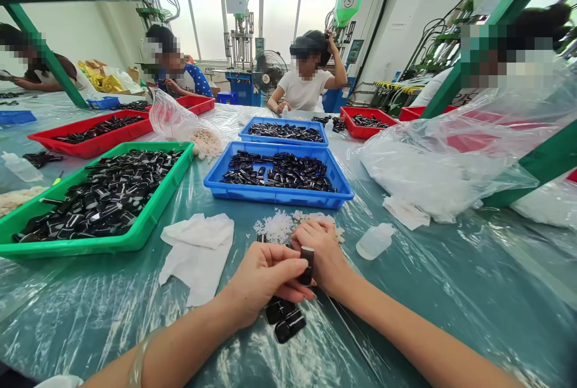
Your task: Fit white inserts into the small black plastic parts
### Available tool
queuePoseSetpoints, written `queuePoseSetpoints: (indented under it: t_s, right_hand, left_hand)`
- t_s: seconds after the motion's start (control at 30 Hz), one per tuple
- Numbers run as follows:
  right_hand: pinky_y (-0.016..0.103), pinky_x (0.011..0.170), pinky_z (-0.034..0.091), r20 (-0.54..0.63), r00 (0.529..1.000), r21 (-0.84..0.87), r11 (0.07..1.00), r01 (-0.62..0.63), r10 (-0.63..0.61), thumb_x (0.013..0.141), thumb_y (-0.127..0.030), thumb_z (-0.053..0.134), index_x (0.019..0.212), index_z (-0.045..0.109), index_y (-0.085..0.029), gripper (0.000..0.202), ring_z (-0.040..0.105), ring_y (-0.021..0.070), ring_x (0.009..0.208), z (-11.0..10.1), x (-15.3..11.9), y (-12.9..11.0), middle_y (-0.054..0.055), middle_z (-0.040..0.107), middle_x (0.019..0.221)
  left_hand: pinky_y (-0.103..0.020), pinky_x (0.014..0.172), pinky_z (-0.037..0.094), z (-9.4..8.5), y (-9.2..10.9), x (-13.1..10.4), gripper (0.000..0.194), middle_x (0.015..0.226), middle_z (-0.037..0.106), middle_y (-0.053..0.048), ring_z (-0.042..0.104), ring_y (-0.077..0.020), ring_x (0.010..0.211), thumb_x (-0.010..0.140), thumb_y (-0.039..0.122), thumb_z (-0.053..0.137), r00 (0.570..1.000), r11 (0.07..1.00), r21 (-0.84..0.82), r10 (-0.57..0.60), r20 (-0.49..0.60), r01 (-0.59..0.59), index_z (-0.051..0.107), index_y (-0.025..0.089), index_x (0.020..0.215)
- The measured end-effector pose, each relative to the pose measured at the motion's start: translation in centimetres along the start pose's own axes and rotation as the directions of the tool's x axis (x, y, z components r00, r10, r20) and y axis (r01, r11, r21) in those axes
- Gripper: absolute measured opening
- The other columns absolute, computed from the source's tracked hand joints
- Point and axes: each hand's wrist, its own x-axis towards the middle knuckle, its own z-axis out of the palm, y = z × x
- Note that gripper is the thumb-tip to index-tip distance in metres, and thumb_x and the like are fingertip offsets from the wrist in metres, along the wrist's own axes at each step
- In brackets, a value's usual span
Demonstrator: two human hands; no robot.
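the left hand (267, 277) is pinching a small glossy black piece (307, 266) between thumb and fingers, at that hand's three o'clock. the right hand (325, 255) is resting just beside the piece, at two o'clock, its fingers curling; whether it is gripping anything, i cannot tell. loose black pieces (289, 327) are lying on the tabletop (406, 310) at seven o'clock. the held piece is probably weighing little and feeling stiff and slick, its shiny face likely scratching easily; its edges are seeming the safest hold.

Left hand (261, 277): bare; left forearm (189, 334): pale translucent band (136, 370); right hand (322, 252): bare
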Motion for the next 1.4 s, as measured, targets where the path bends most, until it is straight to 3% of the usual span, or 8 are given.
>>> queuePoseSetpoints:
  t_s: [0.1,0.27,0.5,0.73,0.8,0.93,1.17,1.4]
  right_hand:
    - [0.038,0.079,0.040,-0.086,0.996,0.195,0.981,-0.002,0.019,0.081,-0.012,0.046,0.064,0.054,-0.017,0.019,0.056,0.0182,0.080,-0.8,-1.4,0.4,0.004,0.064,0.076]
    - [0.030,0.063,0.045,-0.081,0.974,0.516,0.845,-0.142,0.213,0.078,-0.021,0.051,0.069,0.059,-0.018,0.013,0.058,0.0164,0.067,-2.4,-3.9,1.0,0.003,0.064,0.070]
    - [0.027,0.059,0.050,0.117,0.887,0.807,0.478,-0.347,0.446,0.064,-0.033,0.068,0.070,0.069,-0.017,0.017,0.061,0.0155,0.062,-4.2,-5.3,0.6,0.004,0.068,0.068]
    - [0.023,0.063,0.046,0.306,0.832,0.926,0.058,-0.373,0.463,0.054,-0.025,0.077,0.058,0.072,-0.020,0.008,0.055,0.0122,0.067,-5.0,-5.8,-0.9,0.002,0.063,0.069]
    - [0.022,0.063,0.045,0.326,0.833,0.926,0.024,-0.376,0.448,0.055,-0.025,0.078,0.059,0.073,-0.021,0.008,0.054,0.0113,0.067,-4.9,-5.9,-1.1,0.001,0.062,0.069]
    - [0.024,0.064,0.047,0.283,0.849,0.932,0.080,-0.353,0.446,0.057,-0.026,0.077,0.062,0.074,-0.023,0.006,0.057,0.0127,0.069,-4.5,-6.2,-1.1,0.003,0.064,0.072]
    - [0.027,0.067,0.052,-0.015,0.921,0.846,0.495,-0.196,0.390,0.065,-0.021,0.070,0.077,0.075,-0.027,0.014,0.064,0.0165,0.071,-4.4,-6.5,-1.1,0.004,0.069,0.079]
    - [0.021,0.059,0.051,-0.203,0.947,0.722,0.691,-0.026,0.248,0.071,-0.012,0.065,0.088,0.072,-0.032,0.027,0.063,0.0129,0.065,-4.4,-6.7,-1.4,0.000,0.068,0.076]
  left_hand:
    - [-0.015,0.050,0.049,0.2,-0.3,-0.1,0.022,0.068,0.066,-0.007,0.066,-0.0138,0.058,0.067,0.028,0.068,0.999,0.999,0.033,-0.035,0.017,0.034,0.066,0.008,0.075]
    - [-0.015,0.050,0.049,0.5,-0.9,-0.2,0.024,0.069,0.066,-0.007,0.066,-0.0137,0.058,0.064,0.027,0.070,0.995,0.995,0.071,-0.072,0.071,0.067,0.067,0.007,0.078]
    - [-0.018,0.053,0.050,0.8,-1.3,-0.3,0.025,0.059,0.063,-0.003,0.065,-0.0130,0.058,0.063,0.025,0.071,0.988,0.990,0.115,-0.090,0.123,0.076,0.067,0.008,0.079]
    - [-0.020,0.056,0.051,0.9,-1.4,-0.5,0.025,0.059,0.064,-0.004,0.065,-0.0143,0.060,0.063,0.025,0.071,0.985,0.990,0.133,-0.073,0.154,0.052,0.068,0.007,0.082]
    - [-0.021,0.057,0.051,0.9,-1.5,-0.6,0.026,0.060,0.065,-0.005,0.065,-0.0149,0.061,0.064,0.025,0.071,0.986,0.989,0.139,-0.071,0.154,0.050,0.068,0.007,0.083]
    - [-0.021,0.057,0.050,1.0,-1.5,-0.6,0.024,0.061,0.066,-0.005,0.065,-0.0154,0.062,0.066,0.025,0.069,0.989,0.987,0.159,-0.060,0.139,0.037,0.069,0.008,0.083]
    - [-0.020,0.058,0.050,0.9,-1.5,-0.5,0.022,0.063,0.066,-0.004,0.066,-0.0147,0.063,0.068,0.026,0.067,0.990,0.988,0.155,-0.026,0.135,0.005,0.069,0.010,0.082]
    - [-0.019,0.057,0.050,1.0,-1.4,-0.5,0.018,0.062,0.064,-0.003,0.065,-0.0147,0.063,0.068,0.025,0.066,0.994,0.987,0.161,-0.027,0.109,0.009,0.068,0.010,0.077]
